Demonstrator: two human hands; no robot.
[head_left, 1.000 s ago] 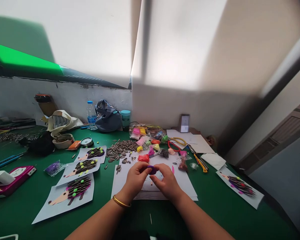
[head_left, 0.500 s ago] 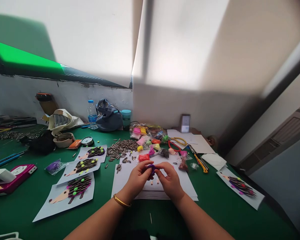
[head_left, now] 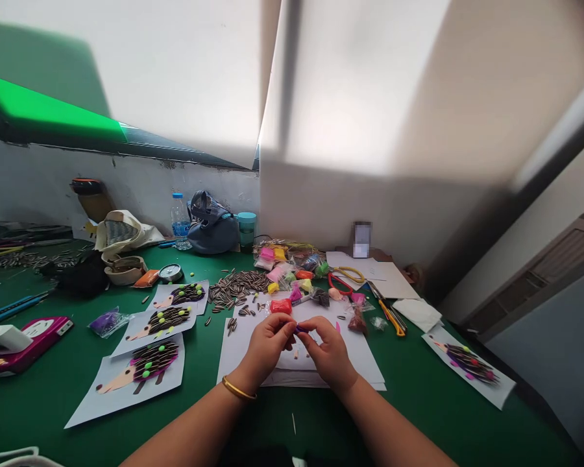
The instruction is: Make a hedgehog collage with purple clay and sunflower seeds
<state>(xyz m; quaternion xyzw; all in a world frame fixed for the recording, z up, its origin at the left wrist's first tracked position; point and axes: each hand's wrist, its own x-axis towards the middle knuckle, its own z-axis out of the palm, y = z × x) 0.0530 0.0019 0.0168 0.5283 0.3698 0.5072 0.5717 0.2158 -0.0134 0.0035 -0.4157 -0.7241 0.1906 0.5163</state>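
A small lump of purple modelling clay is pinched between the fingertips of both my hands. My left hand, with a gold bangle on the wrist, closes on it from one side. From the other side my right hand grips it with thumb and index finger. Both hands hover over a stack of white paper, where small pale clay feet show below the fingers. The rest of the sheet's middle is hidden behind my hands. Just beyond lies a red clay packet.
A pile of sunflower seeds lies behind the paper. Finished hedgehog pictures lie at left, another hedgehog picture at right. Red-handled scissors, a yellow utility knife and a bag of purple clay lie around.
The purple clay shows less between my fingers now, and my fingertips have drawn closer around it. A bit of pink now shows beside my right hand.
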